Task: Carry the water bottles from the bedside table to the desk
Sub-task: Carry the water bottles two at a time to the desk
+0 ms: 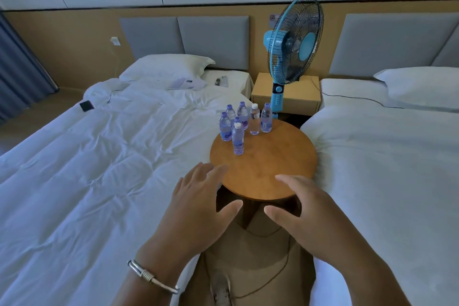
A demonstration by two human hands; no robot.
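Plainly, the left hand (pixel 196 204) reaches out with fingers spread and holds nothing. Beyond it the water bottles (pixel 244 124) stand upright, clustered at the far left of the round counter (pixel 270 171), between two beds. Small, clear plastic, capped purple or white, they look light yet slick and squashy; grip mid-body. The right hand (pixel 305 211) is likewise spread, empty.
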